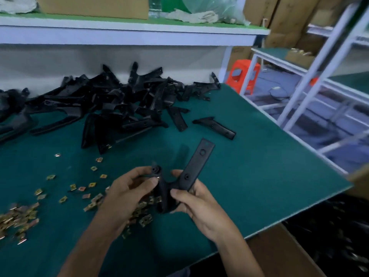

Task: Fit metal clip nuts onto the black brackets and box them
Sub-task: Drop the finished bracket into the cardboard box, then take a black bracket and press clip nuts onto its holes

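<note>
Holds one black bracket point(197, 162) in both hands, just above the green table point(259, 166). Grips its bend with the right hand point(195, 202), thumb on top and fingers curled beneath, the long flat arm pointing up and away from that hand. Clasps the short round-ended leg with the left hand point(127, 188), fingers curled, and presses a small clip nut point(157, 178) against it under the thumb tip; too blurred to tell how far on.

Beyond both hands, at the far side of the table: a big loose pile of brackets point(119, 100). Beyond the right hand, nearer than the pile: a single bracket point(214, 127) lying flat and apart. Under and to the left of the left hand: loose clip nuts point(91, 184) strewn over the table, thickening into a heap point(18, 216) well off to the left. Below and right of the right hand, past the table edge: an open cardboard box point(279, 256) with dark parts inside, too dim to make out. Far beyond the right hand: an orange stool point(243, 74).
</note>
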Motion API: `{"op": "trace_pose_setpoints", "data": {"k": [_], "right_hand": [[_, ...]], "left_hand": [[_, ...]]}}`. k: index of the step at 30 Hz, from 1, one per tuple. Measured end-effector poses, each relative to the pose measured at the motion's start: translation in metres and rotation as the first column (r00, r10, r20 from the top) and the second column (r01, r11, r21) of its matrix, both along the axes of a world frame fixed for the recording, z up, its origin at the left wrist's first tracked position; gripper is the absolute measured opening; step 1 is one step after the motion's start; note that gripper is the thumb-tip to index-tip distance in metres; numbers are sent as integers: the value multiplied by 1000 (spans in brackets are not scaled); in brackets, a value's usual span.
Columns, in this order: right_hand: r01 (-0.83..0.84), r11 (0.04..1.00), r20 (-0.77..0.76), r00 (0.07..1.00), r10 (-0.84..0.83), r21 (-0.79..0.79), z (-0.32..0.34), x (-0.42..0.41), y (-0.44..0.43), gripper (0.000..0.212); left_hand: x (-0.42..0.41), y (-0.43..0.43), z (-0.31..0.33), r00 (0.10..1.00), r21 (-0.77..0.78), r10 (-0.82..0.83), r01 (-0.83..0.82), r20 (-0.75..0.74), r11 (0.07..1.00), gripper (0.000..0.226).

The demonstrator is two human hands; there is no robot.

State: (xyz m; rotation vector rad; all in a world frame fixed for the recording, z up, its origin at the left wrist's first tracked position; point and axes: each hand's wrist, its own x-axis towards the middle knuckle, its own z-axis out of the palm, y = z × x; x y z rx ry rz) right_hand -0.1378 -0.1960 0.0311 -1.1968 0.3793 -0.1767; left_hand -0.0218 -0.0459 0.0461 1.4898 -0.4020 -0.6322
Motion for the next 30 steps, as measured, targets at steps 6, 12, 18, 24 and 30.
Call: {"op": "trace_pose_setpoints", "data": {"k": [6,12,18,24,30], "right_hand": [[294,947,-94,954,-283,131,-7,-135,-8,26],[719,561,-163,663,-731,410,-25,-254,-48,44],[949,208,-301,275,-913,237,-41,-278,-99,33],[666,663,-21,700,-714,-342,6,-131,-100,18],[-21,305,-142,914,-381,-952,27,65,-148,47]], "left_hand": [[-55,-43,5,894,226,-373,321,248,920,29],[-87,-64,5,830,267,-480,413,283,871,40],[-82,-49,9,851,256,-422,353,312,900,41],[-45,-1,5,923,254,-224,146,314,956,34],[-17,49,-3,942,303,-37,-70,335,950,29]]}}
